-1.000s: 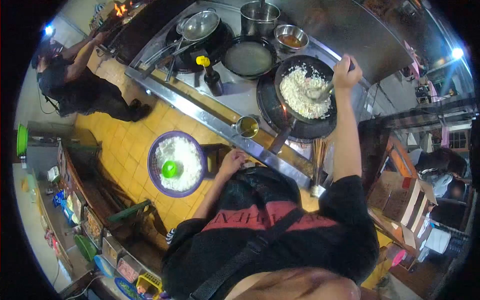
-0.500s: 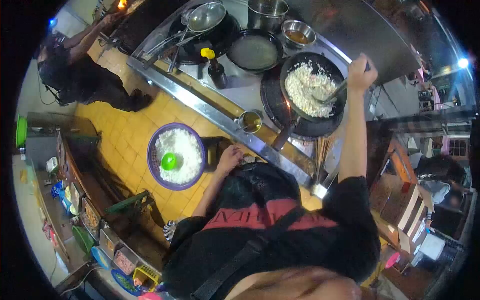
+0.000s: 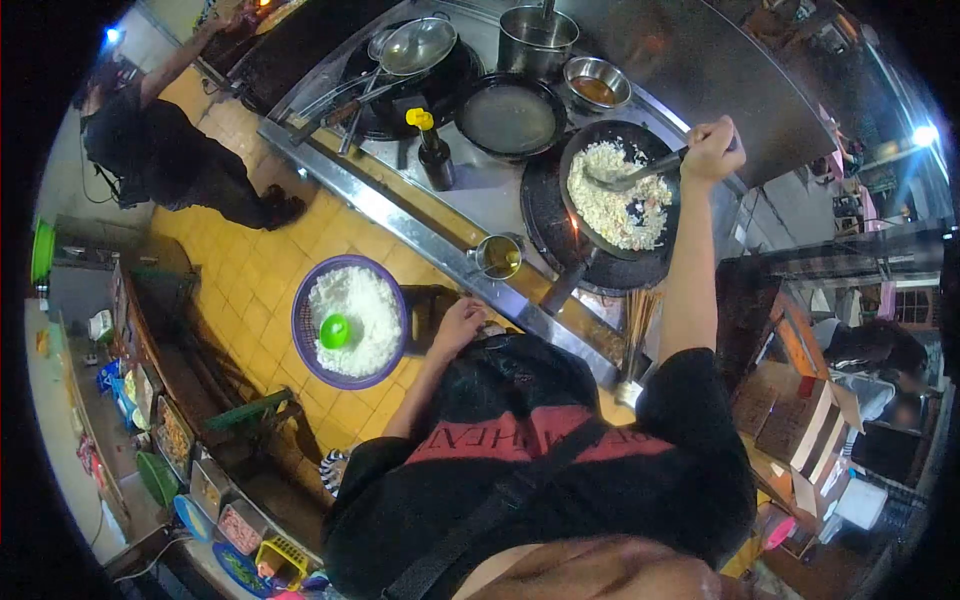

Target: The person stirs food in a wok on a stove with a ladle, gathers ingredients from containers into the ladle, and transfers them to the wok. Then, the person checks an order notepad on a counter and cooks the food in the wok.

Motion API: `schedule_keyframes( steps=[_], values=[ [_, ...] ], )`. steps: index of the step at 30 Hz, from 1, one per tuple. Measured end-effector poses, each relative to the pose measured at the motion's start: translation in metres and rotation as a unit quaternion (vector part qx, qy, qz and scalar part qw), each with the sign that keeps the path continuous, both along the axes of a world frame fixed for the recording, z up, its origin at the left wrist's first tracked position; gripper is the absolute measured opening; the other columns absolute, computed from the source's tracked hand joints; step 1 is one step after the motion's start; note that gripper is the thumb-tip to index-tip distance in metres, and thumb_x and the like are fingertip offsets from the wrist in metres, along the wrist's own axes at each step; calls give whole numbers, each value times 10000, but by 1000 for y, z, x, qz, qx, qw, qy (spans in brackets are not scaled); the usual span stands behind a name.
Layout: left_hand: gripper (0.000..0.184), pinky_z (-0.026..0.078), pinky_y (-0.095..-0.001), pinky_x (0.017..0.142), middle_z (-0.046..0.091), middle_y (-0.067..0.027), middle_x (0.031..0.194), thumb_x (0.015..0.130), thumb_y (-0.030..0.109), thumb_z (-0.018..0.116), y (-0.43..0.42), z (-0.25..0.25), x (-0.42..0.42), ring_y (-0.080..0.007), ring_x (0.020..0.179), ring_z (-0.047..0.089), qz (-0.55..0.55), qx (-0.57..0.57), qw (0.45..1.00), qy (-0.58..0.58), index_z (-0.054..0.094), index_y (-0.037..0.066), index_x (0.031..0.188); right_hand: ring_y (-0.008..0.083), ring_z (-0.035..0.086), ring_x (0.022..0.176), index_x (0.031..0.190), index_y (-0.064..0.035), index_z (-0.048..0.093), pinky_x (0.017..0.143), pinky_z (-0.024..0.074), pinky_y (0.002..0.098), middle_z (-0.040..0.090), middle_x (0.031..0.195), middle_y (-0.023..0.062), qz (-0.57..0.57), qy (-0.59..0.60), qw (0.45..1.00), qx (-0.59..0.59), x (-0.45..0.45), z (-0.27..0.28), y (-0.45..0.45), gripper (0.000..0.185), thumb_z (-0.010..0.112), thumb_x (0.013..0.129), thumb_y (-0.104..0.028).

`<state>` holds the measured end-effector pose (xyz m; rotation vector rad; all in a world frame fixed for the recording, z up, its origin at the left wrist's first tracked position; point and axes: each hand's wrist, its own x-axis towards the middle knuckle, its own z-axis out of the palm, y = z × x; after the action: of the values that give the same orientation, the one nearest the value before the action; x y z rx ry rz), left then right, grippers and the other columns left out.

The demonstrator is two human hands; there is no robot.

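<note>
My right hand (image 3: pixel 711 152) is closed around the handle of a cooking spatula (image 3: pixel 635 177). The spatula's head lies in fried rice (image 3: pixel 622 212) inside a black wok (image 3: pixel 668 235), toward the wok's left side. Flame shows at the burner under the wok, and the wok's handle (image 3: pixel 570 288) points down toward me. My left hand (image 3: pixel 460 326) is low by my waist with its fingers curled; what they hold, if anything, is hidden. Beside it on the left stands a purple basket (image 3: pixel 301 345) of white rice (image 3: pixel 365 310) with a green scoop (image 3: pixel 335 331) on top.
Behind the wok are a steel bowl (image 3: pixel 597 83) of brown liquid, a pot (image 3: pixel 538 45) and a black pan (image 3: pixel 510 115). A yellow-topped bottle (image 3: pixel 436 165) and a glass mug (image 3: pixel 498 257) stand leftward. Bamboo sticks (image 3: pixel 638 335) stand near my right arm. Another person (image 3: pixel 180 160) works at far left.
My right hand has moved slightly left and down. The spatula's head has swept left through the fried rice, leaving a dark gap in it. My left hand stays by my waist.
</note>
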<state>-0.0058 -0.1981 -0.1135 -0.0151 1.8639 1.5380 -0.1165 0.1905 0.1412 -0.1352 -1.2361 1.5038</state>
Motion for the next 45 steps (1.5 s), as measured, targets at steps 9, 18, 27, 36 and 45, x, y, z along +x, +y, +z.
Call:
schedule_keyframes(
  steps=[9, 18, 27, 36, 45],
  values=[
    [286, 458, -252, 601, 603, -64, 858, 849, 160, 582, 2, -13, 4, -122, 720, 561, 12, 42, 999, -12, 500, 4, 1073, 169, 506, 579, 785, 54, 556, 570, 416, 283, 557, 636, 92, 5, -168, 971, 168, 7, -5, -8, 298, 521, 867, -231],
    [289, 471, -258, 660, 620, -80, 941, 831, 134, 603, 14, -33, -10, -145, 816, 581, -29, 93, 993, -69, 518, -8, 1068, 286, 619, 697, 1034, 19, 449, 536, 548, 387, 567, 821, 177, 231, -347, 756, -505, 183, -146, -60, 255, 555, 808, -32],
    [308, 491, -287, 713, 631, -113, 942, 842, 190, 618, 50, -6, -20, -168, 828, 619, -196, 32, 980, 6, 524, -2, 1063, 436, 597, 833, 1300, -41, 335, 709, 489, 491, 584, 948, 286, -102, -771, 573, 260, 230, -137, -47, 469, 446, 859, -156],
    [355, 482, -273, 690, 636, -105, 931, 838, 180, 627, 48, -29, -9, -147, 809, 612, -209, 36, 977, -14, 512, -18, 1109, 382, 619, 818, 1269, -189, 444, 703, 504, 475, 620, 856, 217, -56, -804, 505, 310, 265, -81, -11, 428, 500, 845, -168],
    [310, 482, -273, 727, 631, -100, 908, 816, 175, 645, 17, -38, -11, -167, 822, 610, -148, 93, 984, 26, 553, -17, 1042, 180, 535, 461, 962, -39, 502, 389, 415, 317, 545, 659, 97, 170, -557, 792, -183, 263, -189, -76, 210, 616, 815, -138]
  ],
)
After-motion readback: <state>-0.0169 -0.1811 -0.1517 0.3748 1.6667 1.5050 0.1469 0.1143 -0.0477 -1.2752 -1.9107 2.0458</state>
